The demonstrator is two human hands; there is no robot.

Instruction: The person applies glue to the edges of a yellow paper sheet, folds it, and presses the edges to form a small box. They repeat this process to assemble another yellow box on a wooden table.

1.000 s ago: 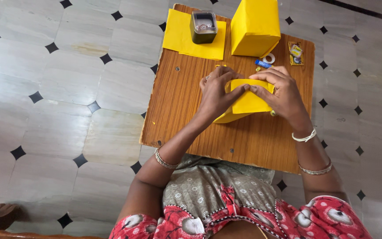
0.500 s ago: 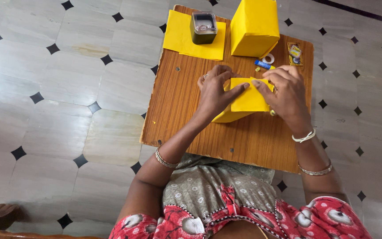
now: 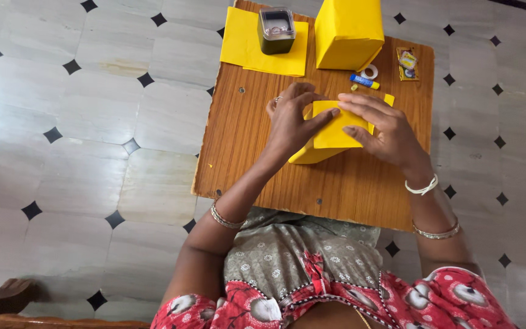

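- Currently: both hands on a folded yellow paper piece (image 3: 336, 131), mid-right of the wooden surface (image 3: 257, 152).
- Left hand (image 3: 290, 122): lies over the piece's left side, index finger stretched across the top flap, the other fingers curled at the far left edge. Grip closed on the paper, pressing more than pinching.
- Right hand (image 3: 382, 128): laid flat over the right side, fingers extended and pointing left along the top edge. No pinch; palm and fingers hold the flap down.
- Index fingertips of both hands nearly meet at the top edge of the flap.
- Piece state: top layer folded over a lower layer that sticks out at the near-left corner; a small yellow corner shows past the right hand at the far side.
- Step, as I read it: creasing or flattening a fold on the piece. Partway through, fold not fully pressed at the near edge.
- Next move calls for: steady hold from one hand, the other running along the fold line with even pressure, edges kept aligned so the layers don't skew.
- Around it: standing yellow paper bag (image 3: 348, 33) at the far edge, flat yellow sheets (image 3: 245, 45) far left with a small dark box (image 3: 277, 30) on them, blue glue stick (image 3: 364, 81) and white tape ring (image 3: 370, 71) just beyond the hands, small packet (image 3: 407, 64) far right.
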